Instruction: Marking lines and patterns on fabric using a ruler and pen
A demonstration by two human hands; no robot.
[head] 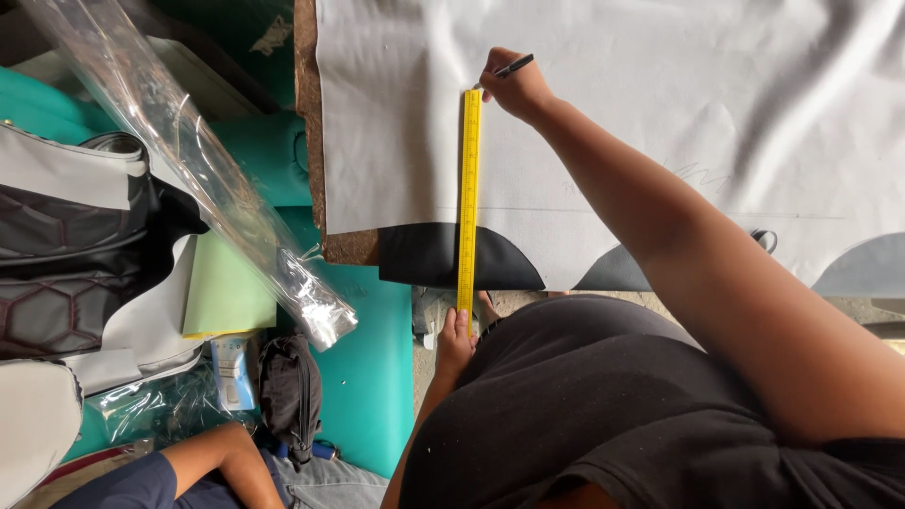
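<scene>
Head view, read from left to right. At far left I count one stack of grey and black hex-patterned upholstery pieces (57, 254), one long roll of clear plastic film (189, 160) lying aslant across it, and one pale green sheet (226, 287) below the film. Beneath these sit one small blue-and-white packet (231, 372), upright and rectangular, and one black pouch (290, 391) just beside it. Another person's arm (203, 457) in a dark blue sleeve shows at the lower left edge.

At centre, one yellow tape measure (468, 203) runs straight up the white fabric sheet (396, 113), which lies over the tabletop (309, 113); the sheet's near edge shows black scalloped undersides. My left hand (454, 344) pinches the tape's lower end, fingers closed on it. My right hand (517, 90) rests at the tape's upper end, fingers closed around one dark pen (514, 66), its tip touching the fabric beside the tape. One faint pencil line (679, 213) crosses the sheet.
</scene>
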